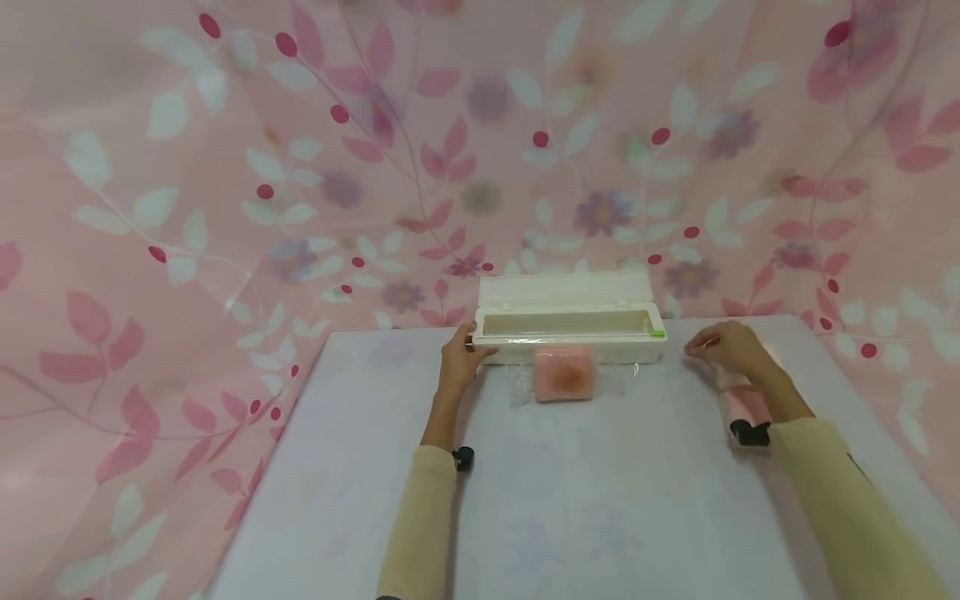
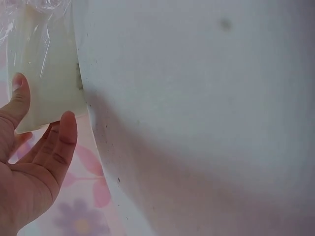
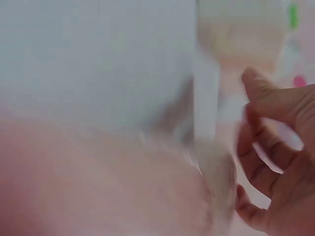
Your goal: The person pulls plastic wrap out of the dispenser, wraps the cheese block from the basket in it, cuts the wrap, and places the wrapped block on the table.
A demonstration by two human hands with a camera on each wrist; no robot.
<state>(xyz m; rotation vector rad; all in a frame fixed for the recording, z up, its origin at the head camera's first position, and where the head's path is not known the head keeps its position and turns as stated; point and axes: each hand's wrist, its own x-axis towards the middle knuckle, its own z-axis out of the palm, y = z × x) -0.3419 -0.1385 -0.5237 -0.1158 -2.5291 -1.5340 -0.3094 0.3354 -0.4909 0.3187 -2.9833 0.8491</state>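
Observation:
A long white box (image 1: 622, 353) stands at the table's far edge, its lid (image 1: 566, 290) tipped up and back. Clear plastic film (image 2: 44, 29) lies over its front side. My left hand (image 1: 457, 358) grips the box's left end, thumb on the front and fingers round the end. Before the box is a square pink packet (image 1: 558, 367) with a brownish spot, among clear plastic. Just off the box's right end, my right hand (image 1: 731, 348) hovers with loosely bent fingers and nothing between them. Partly under my right wrist lies another pink packet (image 1: 742, 406) with a black patch.
The table (image 1: 585, 500) has a pale cloth on it. Behind it hangs a pink floral curtain (image 1: 420, 167), close to the back of the box. A small green tab (image 1: 657, 333) marks the box's right front corner.

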